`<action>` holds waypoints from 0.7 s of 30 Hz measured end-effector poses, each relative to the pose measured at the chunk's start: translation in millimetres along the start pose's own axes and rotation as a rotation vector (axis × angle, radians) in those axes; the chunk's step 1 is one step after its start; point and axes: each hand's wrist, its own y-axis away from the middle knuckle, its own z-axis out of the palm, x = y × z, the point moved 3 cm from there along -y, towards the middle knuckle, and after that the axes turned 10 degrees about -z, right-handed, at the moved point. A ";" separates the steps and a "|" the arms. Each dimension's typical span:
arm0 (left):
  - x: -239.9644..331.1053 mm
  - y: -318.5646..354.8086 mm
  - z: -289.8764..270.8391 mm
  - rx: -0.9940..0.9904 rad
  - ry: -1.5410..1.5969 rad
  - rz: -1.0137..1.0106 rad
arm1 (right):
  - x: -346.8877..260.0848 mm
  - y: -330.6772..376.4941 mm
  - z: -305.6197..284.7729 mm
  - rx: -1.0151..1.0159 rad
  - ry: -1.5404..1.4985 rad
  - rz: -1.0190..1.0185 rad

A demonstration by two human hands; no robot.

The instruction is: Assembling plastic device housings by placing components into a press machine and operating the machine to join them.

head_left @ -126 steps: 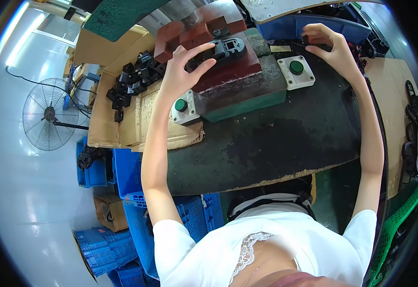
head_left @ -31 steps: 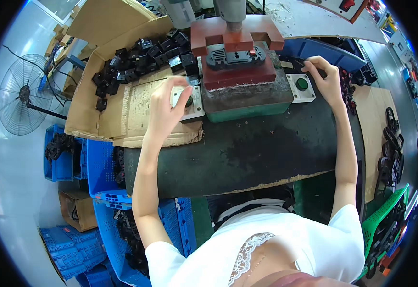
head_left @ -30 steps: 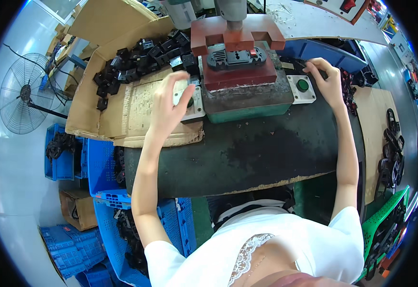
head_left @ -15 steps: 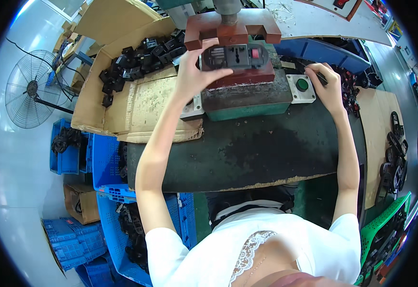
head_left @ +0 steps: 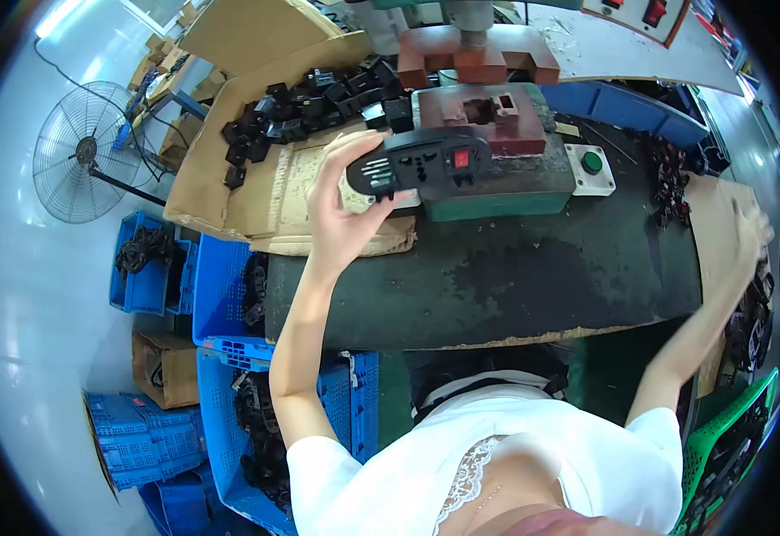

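My left hand [head_left: 341,201] is closed around one end of a black power socket strip [head_left: 427,168] with a red switch, thumb below and fingers above. The strip is tilted, its socket face turned to me, in front of the press. Behind it, the dark red lower fixture [head_left: 531,143] sits on the green-sided press base [head_left: 497,205], beneath the notched red upper block [head_left: 470,64]. My right hand [head_left: 749,234] is far out to the right, above the cardboard sheet [head_left: 709,210] and close to several black strip-shaped parts [head_left: 751,317]. Motion smears its fingers.
A green push button [head_left: 592,163] stands right of the press. At the left, an open cardboard box [head_left: 207,192] holds several black blocks [head_left: 305,112]. Blue crates [head_left: 220,295] stand below it, a green basket [head_left: 702,447] at lower right, a blue bin [head_left: 622,105] behind.
My left hand has lifted the socket strip off the press fixture, bringing it nearer and tilting it. My right hand has swung from beside the green button out to the right. The view has shifted slightly.
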 end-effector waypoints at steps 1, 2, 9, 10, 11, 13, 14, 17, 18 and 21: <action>3.3 4.4 -7.2 0.006 -0.002 -0.005 | 25.6 -0.4 18.0 -0.071 0.004 0.182; 6.5 11.5 -13.8 0.019 -0.004 -0.009 | 57.3 -11.3 45.3 -0.089 0.081 0.250; 8.4 48.2 -55.4 0.176 0.133 -0.393 | 140.8 -73.3 151.5 -0.296 -0.055 0.176; 9.0 50.3 -59.2 0.193 0.123 -0.395 | 142.1 -70.5 158.3 -0.290 -0.060 0.159; 9.2 52.8 -62.4 0.189 0.086 -0.367 | 149.6 -67.0 169.6 -0.319 -0.106 0.074; 11.0 57.3 -69.6 0.197 0.013 -0.281 | 167.5 -63.6 188.9 -0.374 -0.189 -0.087; 10.0 60.8 -72.5 0.204 0.015 -0.286 | 169.3 -63.6 192.5 -0.409 -0.230 -0.169; 10.8 66.0 -82.3 0.263 -0.050 -0.212 | 153.4 -58.5 190.2 -0.245 -0.259 -0.276; 9.5 68.5 -86.0 0.286 -0.073 -0.214 | 153.1 -58.0 186.4 -0.245 -0.257 -0.276; 10.1 77.1 -97.7 0.322 -0.092 -0.242 | 147.3 -56.8 171.4 -0.219 -0.367 -0.350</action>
